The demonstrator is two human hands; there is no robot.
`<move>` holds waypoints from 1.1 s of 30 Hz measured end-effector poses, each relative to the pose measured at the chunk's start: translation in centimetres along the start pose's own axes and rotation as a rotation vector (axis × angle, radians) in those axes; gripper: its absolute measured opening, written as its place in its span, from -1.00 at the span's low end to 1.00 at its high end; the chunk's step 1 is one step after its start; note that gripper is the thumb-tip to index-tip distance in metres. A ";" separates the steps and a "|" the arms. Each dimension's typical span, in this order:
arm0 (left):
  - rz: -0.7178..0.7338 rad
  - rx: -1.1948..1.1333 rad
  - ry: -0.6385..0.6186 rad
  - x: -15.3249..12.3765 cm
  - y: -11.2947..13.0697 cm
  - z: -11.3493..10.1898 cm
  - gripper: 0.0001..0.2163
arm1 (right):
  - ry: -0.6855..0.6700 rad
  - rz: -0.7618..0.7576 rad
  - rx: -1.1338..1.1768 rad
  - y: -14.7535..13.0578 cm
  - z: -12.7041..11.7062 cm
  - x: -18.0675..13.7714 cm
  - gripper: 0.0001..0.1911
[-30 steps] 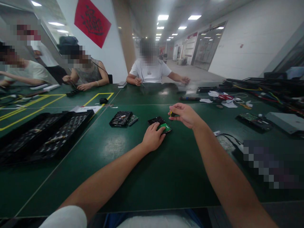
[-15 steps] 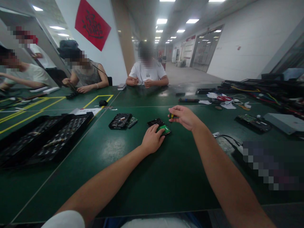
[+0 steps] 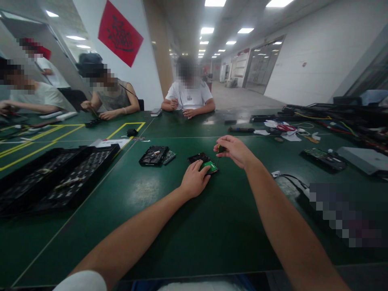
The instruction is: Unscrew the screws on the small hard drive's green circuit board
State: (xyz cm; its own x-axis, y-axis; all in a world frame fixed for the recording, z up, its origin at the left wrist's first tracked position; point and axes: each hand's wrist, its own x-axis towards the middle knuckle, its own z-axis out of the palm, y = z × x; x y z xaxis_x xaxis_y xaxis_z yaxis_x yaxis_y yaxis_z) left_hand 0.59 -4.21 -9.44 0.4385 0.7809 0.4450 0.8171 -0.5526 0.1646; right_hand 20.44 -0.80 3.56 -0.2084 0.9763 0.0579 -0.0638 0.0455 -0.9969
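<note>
My left hand (image 3: 194, 178) rests over the near-left part of a black casing with a green circuit board (image 3: 209, 165), its fingers and thumb pressed on it and hiding part of it. In my right hand (image 3: 235, 150) is a small screwdriver (image 3: 222, 149) with a black and yellow handle, pinched between thumb and fingers. The thin shaft points down at the right edge of the casing; whether the tip sits in a screw cannot be made out. Left of these lies another black casing (image 3: 153, 155), with a small circuit board (image 3: 169, 157) against its side.
A long black tray (image 3: 72, 182) fills the left side of the green table (image 3: 182, 234). At right lie an opened device (image 3: 323, 158), a grey box (image 3: 363, 159), black cables (image 3: 291, 176) and a heap of wiring (image 3: 339, 115). A co-worker (image 3: 188, 95) sits opposite; others are at left.
The screwdriver's handle has turned and tilted slightly in my right hand, which has shifted a little. My left hand stays on the casing. The co-worker opposite has lowered one hand to the table.
</note>
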 end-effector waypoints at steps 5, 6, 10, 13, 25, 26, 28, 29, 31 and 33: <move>-0.002 0.018 -0.002 -0.1 0.0 -0.1 -0.60 | -0.040 -0.004 0.054 0.0 -0.3 0.0 -0.85; -0.002 0.019 -0.001 -0.1 0.0 0.0 -0.60 | -0.062 -0.005 0.063 0.0 -0.5 0.0 -0.85; -0.003 0.025 -0.001 -0.1 0.0 0.1 -0.60 | -0.113 -0.034 0.065 0.1 -0.9 0.1 -0.89; 0.006 0.031 -0.001 -0.1 0.0 0.1 -0.60 | -0.120 -0.054 0.072 0.3 -0.9 0.2 -0.82; 0.003 0.015 0.005 -0.1 -0.2 0.3 -0.61 | -0.076 -0.026 0.116 0.7 -0.4 0.5 -0.89; 0.003 0.012 0.005 -0.1 -0.2 0.3 -0.61 | -0.074 -0.025 0.112 0.7 -0.5 0.5 -0.87; 0.007 0.013 0.004 -0.1 -0.2 0.2 -0.60 | -0.098 -0.024 0.081 0.5 -0.7 0.2 -0.83; 0.009 0.015 0.004 -0.1 -0.1 0.2 -0.60 | -0.139 -0.023 0.053 0.3 -0.9 0.0 -0.81; 0.007 0.016 0.003 -0.1 -0.1 0.2 -0.61 | -0.209 -0.024 -0.031 -0.2 -1.3 -0.4 -0.75; 0.001 0.014 0.004 -0.1 0.0 0.2 -0.61 | -0.228 -0.035 -0.130 -0.6 -1.6 -0.8 -0.73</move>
State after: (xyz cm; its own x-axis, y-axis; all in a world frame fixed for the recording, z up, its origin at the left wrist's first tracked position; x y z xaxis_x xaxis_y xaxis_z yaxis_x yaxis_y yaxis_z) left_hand 0.59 -4.19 -9.65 0.4376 0.7795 0.4482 0.8220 -0.5489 0.1519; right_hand 22.20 -1.26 4.03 -0.4238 0.9014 0.0884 0.0484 0.1200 -0.9916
